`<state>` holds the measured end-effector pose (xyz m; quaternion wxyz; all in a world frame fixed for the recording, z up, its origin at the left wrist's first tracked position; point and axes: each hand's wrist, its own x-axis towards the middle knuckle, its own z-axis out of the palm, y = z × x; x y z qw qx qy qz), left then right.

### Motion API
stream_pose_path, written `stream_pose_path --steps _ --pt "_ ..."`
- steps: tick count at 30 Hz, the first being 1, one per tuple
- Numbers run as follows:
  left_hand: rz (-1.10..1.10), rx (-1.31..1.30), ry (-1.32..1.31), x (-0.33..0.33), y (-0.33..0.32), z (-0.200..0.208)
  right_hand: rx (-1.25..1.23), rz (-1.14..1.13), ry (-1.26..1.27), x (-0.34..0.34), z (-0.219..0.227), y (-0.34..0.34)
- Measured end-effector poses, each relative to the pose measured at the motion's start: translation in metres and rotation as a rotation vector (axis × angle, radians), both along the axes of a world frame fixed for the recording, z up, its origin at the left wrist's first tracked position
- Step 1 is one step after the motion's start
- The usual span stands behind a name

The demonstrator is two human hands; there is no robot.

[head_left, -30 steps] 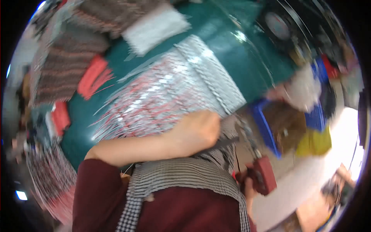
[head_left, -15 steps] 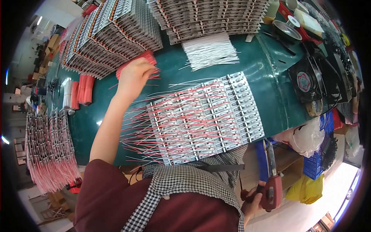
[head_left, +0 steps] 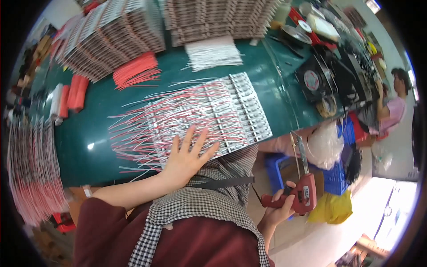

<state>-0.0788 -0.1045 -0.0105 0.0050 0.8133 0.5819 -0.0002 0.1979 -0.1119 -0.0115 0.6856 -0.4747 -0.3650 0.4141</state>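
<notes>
A panel of joined small circuit boards point(head_left: 251, 107) lies on the green bench in front of me, with red and white wires point(head_left: 129, 129) strewn across it and sticking out past its left edge. My left hand point(head_left: 184, 162) lies over the panel's near edge, fingers spread on the wires, gripping nothing. Off the bench's near edge at the right, my right hand point(head_left: 280, 207) is wrapped round the handle of a red pistol-shaped soldering gun point(head_left: 307, 196). The gun's long metal tip points away from me.
Piles of red wires point(head_left: 135, 70) and white wires point(head_left: 213, 54) lie beyond the panel, before tall stacks of boards point(head_left: 115, 38). Wired boards point(head_left: 33, 164) hang at the left edge. A black fan point(head_left: 311, 80) stands at right; a person in pink point(head_left: 393, 111) sits farther off.
My left hand has come back from the red wire pile to the panel's near edge, its fingers now spread. The soldering gun has risen slightly. The whole view has shifted.
</notes>
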Motion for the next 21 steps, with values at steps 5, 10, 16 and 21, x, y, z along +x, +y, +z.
stream_pose_path --steps 5,10,16,21 --pt "-0.058 0.100 -0.078 0.004 -0.005 -0.005 0.002 -0.060 0.199 0.007 -0.003 0.017" --pt "-0.058 0.028 -0.143 -0.027 -0.048 0.104 0.014 0.020 -0.067 0.004 0.027 0.017" --pt "0.082 -0.128 -0.404 -0.142 -0.084 0.258 0.077 0.031 0.069 -0.001 0.000 0.058" --pt "0.320 0.281 -0.043 -0.216 -0.157 0.387 0.086 0.120 0.091 -0.018 -0.005 0.058"
